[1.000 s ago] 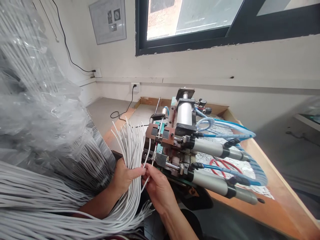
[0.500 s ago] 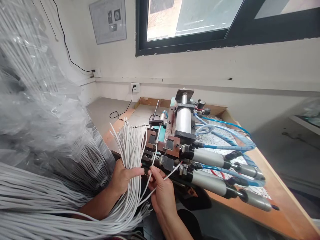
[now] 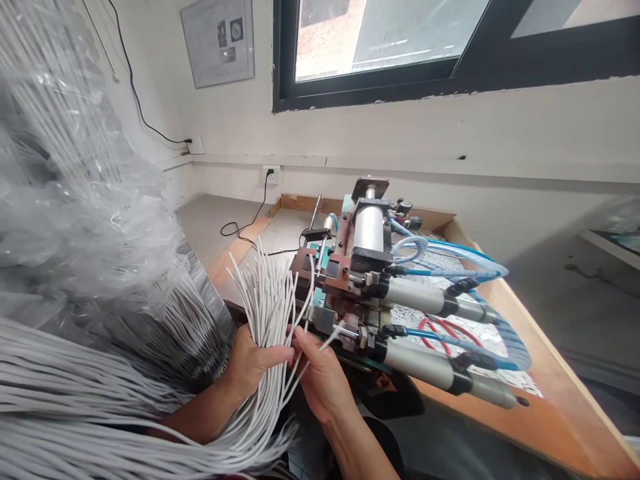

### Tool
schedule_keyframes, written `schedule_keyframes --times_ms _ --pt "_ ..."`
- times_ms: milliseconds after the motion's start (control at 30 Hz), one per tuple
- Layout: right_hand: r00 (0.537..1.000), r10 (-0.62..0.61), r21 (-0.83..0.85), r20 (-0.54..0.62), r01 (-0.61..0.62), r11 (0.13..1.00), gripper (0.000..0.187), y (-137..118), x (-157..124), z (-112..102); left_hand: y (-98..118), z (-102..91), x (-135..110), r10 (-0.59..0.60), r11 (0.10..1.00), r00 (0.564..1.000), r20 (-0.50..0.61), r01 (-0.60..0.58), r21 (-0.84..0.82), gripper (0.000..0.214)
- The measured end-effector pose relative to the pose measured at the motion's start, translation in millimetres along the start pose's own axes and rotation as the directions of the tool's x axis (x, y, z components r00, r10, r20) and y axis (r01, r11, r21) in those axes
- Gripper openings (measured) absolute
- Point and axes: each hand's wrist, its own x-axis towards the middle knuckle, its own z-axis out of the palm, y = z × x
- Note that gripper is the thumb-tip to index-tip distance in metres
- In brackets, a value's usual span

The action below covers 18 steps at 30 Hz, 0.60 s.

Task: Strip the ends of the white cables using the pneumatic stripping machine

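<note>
My left hand (image 3: 250, 367) is closed around a thick bundle of light grey cables (image 3: 267, 300), its thumb across the front and the cut ends fanning upward. Beside it, my right hand (image 3: 323, 377) pinches loose cables between thumb and fingers. One cable (image 3: 311, 283) rises from there in front of the machine, and another cable (image 3: 331, 338) slants up to the right, its end blurred. The fingertips of both hands are close together, partly hidden by the cables. Just beyond them stands a pneumatic machine (image 3: 369, 230) with brown blocks, metal jaws and grey cylinders.
Long grey cables (image 3: 65, 400) spread across the lower left, below more cables wrapped in clear plastic (image 3: 90, 220). Blue air hoses (image 3: 450, 272) loop right of the machine over whitish scraps (image 3: 440, 253). The wooden table edge (image 3: 575, 400) runs along the right. A black power cord (image 3: 263, 200) lies behind.
The machine's front cylinders and brown blocks have shifted left. The upright cable's tip has come away from the upper part of the machine, and the slanted cable's end has moved left with my right hand.
</note>
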Motion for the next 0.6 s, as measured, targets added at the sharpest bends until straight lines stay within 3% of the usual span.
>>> schedule_keyframes --times_ms 233,600 --pt "0.974 -0.213 -0.169 -0.073 0.198 0.966 0.02 14 -9 -12 -6 -5.3 -8 -0.045 0.999 0.999 -0.021 0.045 0.003 0.012" --pt "0.975 -0.177 -0.294 -0.136 0.131 0.947 0.027 38 -30 -38 -17 -15.9 -11 -0.096 0.995 0.986 -0.136 0.094 -0.022 0.015"
